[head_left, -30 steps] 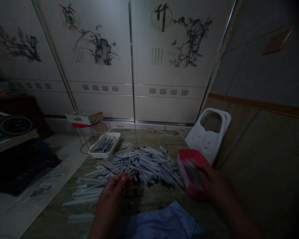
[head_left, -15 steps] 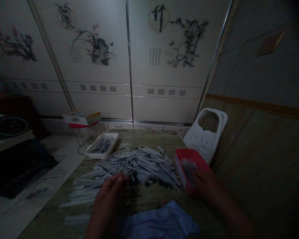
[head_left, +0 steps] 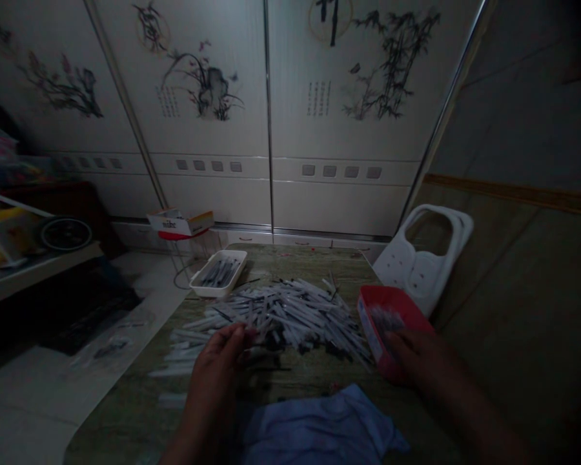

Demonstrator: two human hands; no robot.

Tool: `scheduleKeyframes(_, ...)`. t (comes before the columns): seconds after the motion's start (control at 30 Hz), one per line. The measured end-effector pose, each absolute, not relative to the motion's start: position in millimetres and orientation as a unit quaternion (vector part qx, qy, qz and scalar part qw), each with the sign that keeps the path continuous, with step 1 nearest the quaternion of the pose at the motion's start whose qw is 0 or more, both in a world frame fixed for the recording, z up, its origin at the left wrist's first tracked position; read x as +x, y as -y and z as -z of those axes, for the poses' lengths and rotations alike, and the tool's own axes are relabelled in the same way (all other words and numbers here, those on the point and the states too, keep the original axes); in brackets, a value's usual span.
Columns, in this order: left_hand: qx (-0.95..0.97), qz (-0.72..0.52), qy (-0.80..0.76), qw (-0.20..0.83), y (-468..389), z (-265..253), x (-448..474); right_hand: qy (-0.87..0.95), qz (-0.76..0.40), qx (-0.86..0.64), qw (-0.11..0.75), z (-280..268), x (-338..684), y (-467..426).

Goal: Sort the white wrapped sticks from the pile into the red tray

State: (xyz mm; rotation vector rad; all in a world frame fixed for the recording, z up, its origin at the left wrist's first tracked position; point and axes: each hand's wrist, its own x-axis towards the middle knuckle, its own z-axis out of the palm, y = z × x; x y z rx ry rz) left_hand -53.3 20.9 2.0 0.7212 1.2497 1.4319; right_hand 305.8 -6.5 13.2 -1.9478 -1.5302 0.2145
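Observation:
My left hand (head_left: pixel 219 361) is over the near edge of a pile of slim whitish tubes with dark ends (head_left: pixel 295 310), which look like pen barrels. Its thumb and forefinger are pinched together, and whatever they hold is too dark and small to name. My right hand (head_left: pixel 419 355) reaches into a red plastic basket (head_left: pixel 375 352) on the right. Its fingers are drawn together against small clear pieces (head_left: pixel 385 318) inside; blur hides what they grip. A white tray (head_left: pixel 212 292) with thin dark-and-clear sticks stands behind the pile, to the left.
A blue cloth (head_left: pixel 319 429) lies at the table's near edge. White folded plastic chairs (head_left: pixel 423 265) lean by the wall beyond the basket. On the left, a box (head_left: pixel 179 223) sits on a red stool, and a cluttered low shelf (head_left: pixel 39 268) stands beside the table.
The camera view has turned slightly left and down, so everything appears shifted right. My left hand stays pinched by the pile, and my right hand stays in the red basket.

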Motion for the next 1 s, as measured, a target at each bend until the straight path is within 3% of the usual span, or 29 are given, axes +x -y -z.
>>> scheduleKeyframes(0.1, 0.3, -0.625, -0.526, 0.492, -24.4, -2.7, -67.8, 0.601, -0.093, -0.736, 0.296, -23.3, 302.7, 5.4)
scheduleKeyframes(0.27, 0.327, -0.641, -0.55, 0.423, -28.0, -5.4, -91.4, 0.603, -0.069, -0.699, 0.378, -35.7, 270.9, 10.2)
scheduleKeyframes(0.33, 0.356, -0.628, -0.568, 0.395, -27.4, -8.1, -97.9, 0.623, -0.098, -0.68, 0.374, -38.3, 252.4, 11.8)
scheduleKeyframes(0.5, 0.462, -0.538, -0.618, 0.339, -25.6, -10.9, -107.4, 0.697, -0.216, -0.631, 0.262, -35.6, 207.2, 10.3)
scheduleKeyframes(0.63, 0.543, -0.474, -0.622, 0.307, -27.8, -3.8, -114.2, 0.729, -0.225, -0.621, 0.177, -20.6, 179.3, 7.9)
scheduleKeyframes(0.9, 0.696, -0.286, -0.63, 0.189, -26.2, 7.8, -122.6, 0.754, -0.194, -0.612, 0.139, 5.3, 159.4, 0.7)
scheduleKeyframes(1.0, 0.702, -0.26, -0.635, 0.193, -22.9, 5.0, -118.7, 0.755, -0.196, -0.611, 0.134, 8.8, 156.7, -2.6)
